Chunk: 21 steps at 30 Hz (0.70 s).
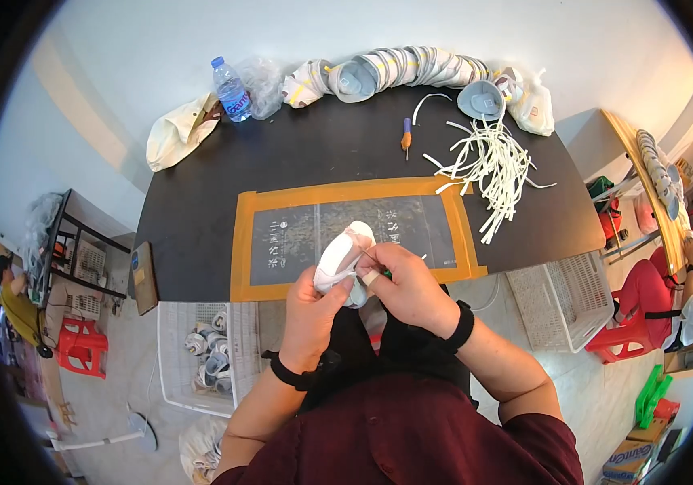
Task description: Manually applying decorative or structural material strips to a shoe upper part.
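Observation:
Over the near edge of the table, my left hand (pixel 314 311) is closed on a white fabric piece (pixel 335 260), curved like a small shoe upper, with a pinkish inside. My right hand (pixel 412 284) is pinched at the right edge of this piece, and a thin line shows at its fingertips. What exactly those fingers grip is too small to tell. A pale band wraps one right finger. Below the hands lies a clear sheet (pixel 282 222) with white print, framed by orange tape (pixel 243 242) on the dark table (pixel 314 153).
White strips (pixel 488 166) lie heaped at the right, near an orange-handled tool (pixel 406 139). Nested grey-and-white fabric pieces (pixel 411 66) line the wall. A water bottle (pixel 231 90) stands back left. White crates (pixel 170 347) flank my legs. People sit at both sides.

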Available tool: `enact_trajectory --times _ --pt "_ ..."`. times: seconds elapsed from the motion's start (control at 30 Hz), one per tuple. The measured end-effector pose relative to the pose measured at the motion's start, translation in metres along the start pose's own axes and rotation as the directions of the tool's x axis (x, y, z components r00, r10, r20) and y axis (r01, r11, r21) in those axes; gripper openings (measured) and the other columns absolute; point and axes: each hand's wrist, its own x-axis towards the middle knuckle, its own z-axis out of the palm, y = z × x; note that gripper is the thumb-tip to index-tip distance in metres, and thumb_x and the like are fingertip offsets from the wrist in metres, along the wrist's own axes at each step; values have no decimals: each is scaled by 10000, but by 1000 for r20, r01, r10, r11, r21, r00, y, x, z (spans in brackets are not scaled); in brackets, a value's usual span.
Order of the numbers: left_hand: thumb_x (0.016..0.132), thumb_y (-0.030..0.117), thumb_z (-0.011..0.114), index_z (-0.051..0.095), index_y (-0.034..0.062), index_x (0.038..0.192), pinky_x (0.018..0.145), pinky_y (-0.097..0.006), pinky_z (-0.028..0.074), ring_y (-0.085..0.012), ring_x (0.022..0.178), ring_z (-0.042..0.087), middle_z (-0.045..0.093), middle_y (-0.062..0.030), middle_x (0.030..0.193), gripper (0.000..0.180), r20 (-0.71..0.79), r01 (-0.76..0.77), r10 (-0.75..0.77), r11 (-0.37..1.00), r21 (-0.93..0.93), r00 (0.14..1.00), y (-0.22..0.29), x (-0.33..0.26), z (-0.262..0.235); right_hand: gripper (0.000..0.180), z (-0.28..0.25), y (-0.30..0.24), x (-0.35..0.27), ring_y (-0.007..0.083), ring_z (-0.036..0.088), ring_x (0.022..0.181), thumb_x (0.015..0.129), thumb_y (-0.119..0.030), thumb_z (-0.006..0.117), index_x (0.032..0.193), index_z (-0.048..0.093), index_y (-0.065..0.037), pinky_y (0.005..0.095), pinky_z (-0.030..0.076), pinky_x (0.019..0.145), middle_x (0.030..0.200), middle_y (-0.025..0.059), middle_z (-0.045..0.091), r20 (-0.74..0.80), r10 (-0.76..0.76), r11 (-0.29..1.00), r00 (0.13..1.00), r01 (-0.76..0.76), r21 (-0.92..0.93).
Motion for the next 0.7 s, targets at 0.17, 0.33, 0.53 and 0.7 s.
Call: enact_trajectory --times 0.17,0.33,0.53,0.7 --pt "889 38 663 601 7 1104 806 -247 494 -72 904 600 651 -25 1028 227 -14 -18 18 1000 7 1000 2 0 3 93 -1 -2 3 222 598 795 897 -93 620 945 602 -16 333 488 703 884 108 608 9 -27 998 1000 27 -55" --pt "892 35 659 602 7 1103 789 -245 495 -70 895 599 650 -26 1024 221 -16 -42 42 999 26 999 4 0 1 115 -1 -4 4 253 608 809 900 -104 622 961 591 -11 348 491 715 892 126 604 -7 -105 989 994 104 -107" --pt "897 36 655 594 5 1101 773 -242 492 -71 887 597 649 -33 1029 216 -80 -51 49 999 -15 996 7 1 1 119 -3 -26 -5 290 610 815 927 -102 567 1009 528 -24 354 489 730 881 135 574 -112 -61 992 992 48 -118" --pt "900 40 652 593 0 1112 787 -242 492 -77 907 600 650 -39 1041 223 -97 -66 65 998 -2 993 6 2 -3 75 5 -24 -14 274 602 793 941 -70 505 997 519 -21 344 486 748 867 129 572 97 -47 999 994 48 -9"
